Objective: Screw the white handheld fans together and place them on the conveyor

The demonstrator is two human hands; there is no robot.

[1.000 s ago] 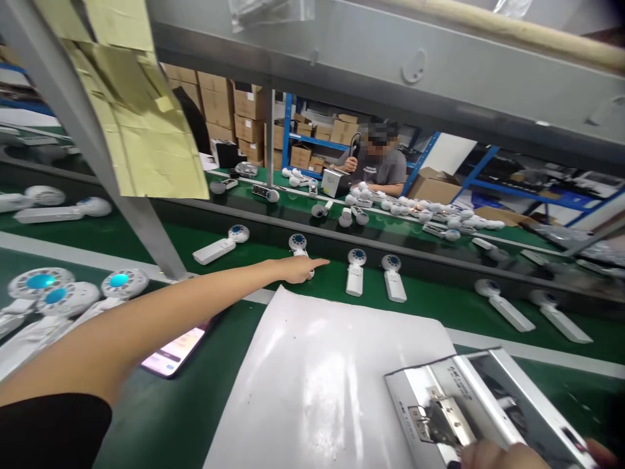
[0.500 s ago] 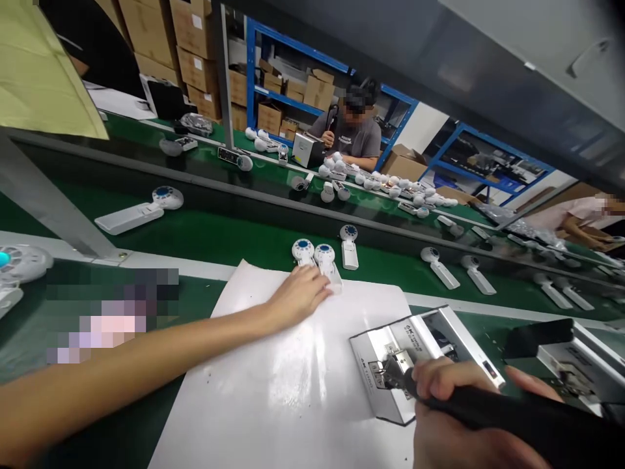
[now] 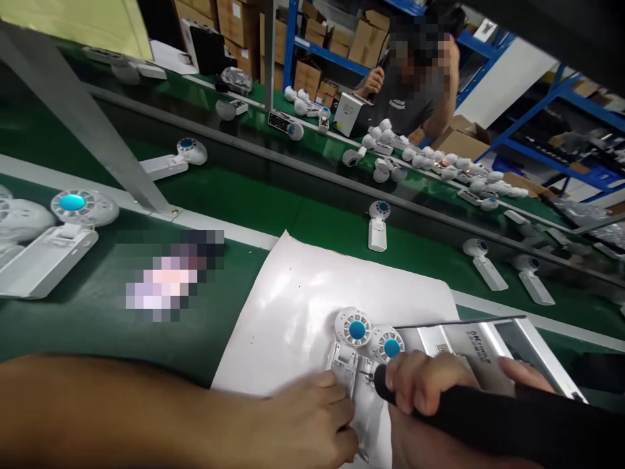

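Two white fan-like devices with round blue-centred heads, the left one (image 3: 353, 327) and the right one (image 3: 389, 345), lie side by side on a white sheet (image 3: 273, 312). My left hand (image 3: 312, 420) is closed around their lower bodies, its fingertips partly hidden. A black electric screwdriver (image 3: 493, 417) is gripped in my right hand (image 3: 434, 384), its thin tip at the body of the right device. Behind my right hand stands a silver metal box (image 3: 481, 345) with lettering, partly covered by the hand and tool.
More white devices lie on the green bench at left (image 3: 53, 254) and along the green belt (image 3: 303, 221), one (image 3: 377, 228) beyond the sheet. A metal post (image 3: 83, 111) slants at upper left. Across the line sits a person (image 3: 405, 104) near a white box (image 3: 349, 114).
My left hand has drawn the two devices from the belt onto the sheet, nearer me. The screwdriver has moved from the metal box to the right device. The view has shifted.
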